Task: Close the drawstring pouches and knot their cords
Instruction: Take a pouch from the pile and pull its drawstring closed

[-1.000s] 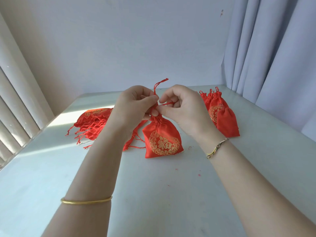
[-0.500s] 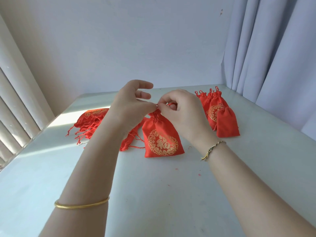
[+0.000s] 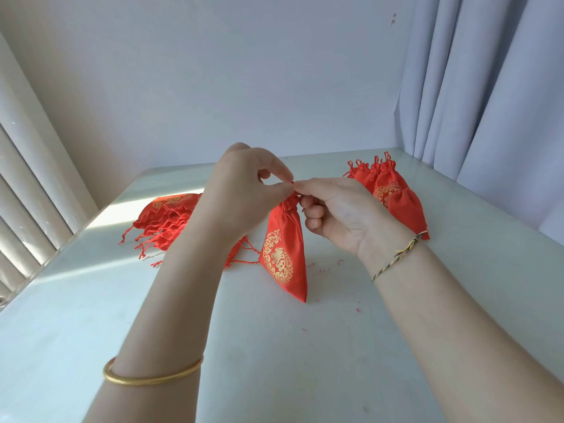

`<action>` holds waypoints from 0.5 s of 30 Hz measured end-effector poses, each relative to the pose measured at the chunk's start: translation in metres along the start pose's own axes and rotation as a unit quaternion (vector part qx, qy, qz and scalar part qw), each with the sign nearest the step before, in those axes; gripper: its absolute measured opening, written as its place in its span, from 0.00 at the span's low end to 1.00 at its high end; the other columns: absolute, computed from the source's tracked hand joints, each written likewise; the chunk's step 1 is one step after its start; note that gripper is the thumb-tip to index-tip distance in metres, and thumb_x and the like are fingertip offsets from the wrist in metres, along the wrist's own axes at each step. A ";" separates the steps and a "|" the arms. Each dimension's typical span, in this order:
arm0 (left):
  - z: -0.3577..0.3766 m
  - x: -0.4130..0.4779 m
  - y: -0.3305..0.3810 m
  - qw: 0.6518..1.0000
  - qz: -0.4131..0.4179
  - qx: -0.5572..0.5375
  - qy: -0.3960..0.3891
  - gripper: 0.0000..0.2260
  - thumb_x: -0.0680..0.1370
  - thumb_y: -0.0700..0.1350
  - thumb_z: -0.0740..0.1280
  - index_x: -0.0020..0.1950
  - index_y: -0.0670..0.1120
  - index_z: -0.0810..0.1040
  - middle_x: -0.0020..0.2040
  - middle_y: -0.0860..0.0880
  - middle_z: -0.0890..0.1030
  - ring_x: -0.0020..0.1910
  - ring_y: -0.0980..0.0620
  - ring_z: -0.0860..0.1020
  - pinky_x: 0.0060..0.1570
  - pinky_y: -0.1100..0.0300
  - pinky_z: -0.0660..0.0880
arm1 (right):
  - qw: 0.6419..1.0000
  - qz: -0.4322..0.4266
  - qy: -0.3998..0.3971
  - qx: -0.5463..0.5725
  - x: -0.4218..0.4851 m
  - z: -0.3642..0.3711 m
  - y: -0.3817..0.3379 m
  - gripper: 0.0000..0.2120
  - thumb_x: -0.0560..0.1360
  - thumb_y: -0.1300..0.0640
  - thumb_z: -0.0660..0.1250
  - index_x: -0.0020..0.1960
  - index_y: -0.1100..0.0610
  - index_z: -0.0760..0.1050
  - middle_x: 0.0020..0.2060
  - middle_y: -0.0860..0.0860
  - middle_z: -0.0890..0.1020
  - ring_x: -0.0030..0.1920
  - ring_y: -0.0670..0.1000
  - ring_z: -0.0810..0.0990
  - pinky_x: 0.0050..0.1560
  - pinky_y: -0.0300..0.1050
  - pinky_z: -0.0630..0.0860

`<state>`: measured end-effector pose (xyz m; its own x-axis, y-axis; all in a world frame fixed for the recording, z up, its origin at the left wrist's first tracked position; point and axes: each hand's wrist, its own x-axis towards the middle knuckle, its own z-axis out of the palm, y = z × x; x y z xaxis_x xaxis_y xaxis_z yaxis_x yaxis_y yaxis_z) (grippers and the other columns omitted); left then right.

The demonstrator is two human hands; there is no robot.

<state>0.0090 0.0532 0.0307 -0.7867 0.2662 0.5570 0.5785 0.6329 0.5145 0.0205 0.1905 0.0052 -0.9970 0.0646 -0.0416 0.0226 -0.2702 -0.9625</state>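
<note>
1. There are two hands, and both work on one red pouch (image 3: 283, 251) in the middle of the bench (image 3: 305, 346).
2. The left hand (image 3: 244, 190) pinches the pouch's red cord (image 3: 293, 182) with thumb and first finger.
3. The right hand (image 3: 338, 215) pinches the same cord with its fingertips. Its other fingers are curled in.
4. The pouch hangs from its closed, bunched top. It has one gold pattern on it. Its bottom corner is down by the bench.
5. One pile of red pouches (image 3: 164, 218) lies on the left. They overlap too much to count.
6. A small group of closed pouches (image 3: 393, 193) lies far right, with about three bunched tops showing.
7. One gold bangle (image 3: 152, 374) is on the left wrist. One string bracelet (image 3: 396, 257) is on the right wrist.
</note>
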 end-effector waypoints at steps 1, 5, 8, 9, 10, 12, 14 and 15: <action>0.000 0.000 0.000 1.000 0.000 0.002 -0.001 0.04 0.71 0.44 0.71 0.44 0.52 0.82 0.42 0.56 0.69 0.37 0.63 0.70 0.38 0.78 0.65 | 1.000 0.004 0.000 0.003 0.000 0.000 -0.001 0.10 0.73 0.65 0.66 0.33 0.59 0.72 0.26 0.51 0.68 0.20 0.44 0.62 0.22 0.35 0.61; 0.002 0.000 -0.002 1.000 0.005 0.017 -0.003 0.05 0.71 0.45 0.72 0.44 0.53 0.81 0.42 0.56 0.68 0.38 0.63 0.70 0.39 0.79 0.64 | 1.000 0.018 -0.011 0.014 -0.001 0.000 -0.002 0.11 0.74 0.64 0.66 0.33 0.59 0.72 0.25 0.51 0.70 0.22 0.44 0.64 0.23 0.35 0.62; 0.003 0.000 -0.004 1.000 0.007 0.028 -0.004 0.04 0.71 0.45 0.71 0.43 0.54 0.80 0.42 0.56 0.68 0.38 0.63 0.70 0.38 0.79 0.64 | 1.000 0.022 -0.019 0.011 -0.002 0.000 -0.002 0.11 0.74 0.64 0.65 0.33 0.59 0.73 0.25 0.51 0.71 0.24 0.45 0.65 0.25 0.35 0.63; 0.004 0.001 -0.005 1.000 0.007 0.030 -0.004 0.04 0.71 0.45 0.71 0.43 0.54 0.81 0.41 0.56 0.68 0.38 0.63 0.70 0.38 0.79 0.64 | 0.999 0.024 -0.020 0.011 -0.002 0.000 -0.003 0.10 0.74 0.64 0.65 0.33 0.59 0.73 0.25 0.51 0.71 0.24 0.45 0.65 0.25 0.35 0.64; 0.004 0.001 -0.006 1.000 0.006 0.031 -0.003 0.03 0.71 0.45 0.71 0.42 0.53 0.81 0.41 0.56 0.68 0.38 0.63 0.70 0.38 0.78 0.64 | 0.999 0.025 -0.021 0.010 -0.001 0.000 -0.002 0.10 0.74 0.64 0.65 0.34 0.59 0.74 0.25 0.51 0.71 0.25 0.45 0.65 0.25 0.35 0.64; 0.005 0.002 -0.006 0.999 0.007 0.031 -0.001 0.02 0.71 0.45 0.72 0.42 0.52 0.80 0.40 0.56 0.68 0.37 0.62 0.69 0.37 0.78 0.64 | 0.999 0.021 -0.023 0.005 -0.002 -0.001 -0.003 0.09 0.74 0.64 0.65 0.34 0.59 0.74 0.26 0.51 0.71 0.25 0.45 0.66 0.25 0.34 0.64; 0.007 0.002 -0.006 1.000 0.012 0.029 0.004 0.02 0.71 0.44 0.71 0.41 0.50 0.80 0.39 0.56 0.69 0.36 0.62 0.69 0.37 0.78 0.64 | 1.000 0.008 -0.025 -0.002 -0.001 -0.002 -0.003 0.08 0.74 0.64 0.66 0.36 0.59 0.75 0.26 0.51 0.71 0.25 0.45 0.66 0.25 0.34 0.64; 0.008 0.002 -0.006 1.000 0.013 0.027 0.009 0.02 0.72 0.43 0.71 0.40 0.49 0.80 0.39 0.55 0.69 0.36 0.62 0.69 0.37 0.77 0.64 | 1.000 -0.001 -0.026 -0.007 -0.001 -0.004 -0.004 0.07 0.74 0.65 0.66 0.37 0.60 0.75 0.26 0.51 0.71 0.24 0.45 0.65 0.25 0.34 0.64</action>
<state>0.0021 0.0553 0.0233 -0.7672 0.2712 0.5813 0.5864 0.6638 0.4642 0.0221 0.1950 0.0086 -0.9996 0.0142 -0.0263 0.0218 -0.2573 -0.9661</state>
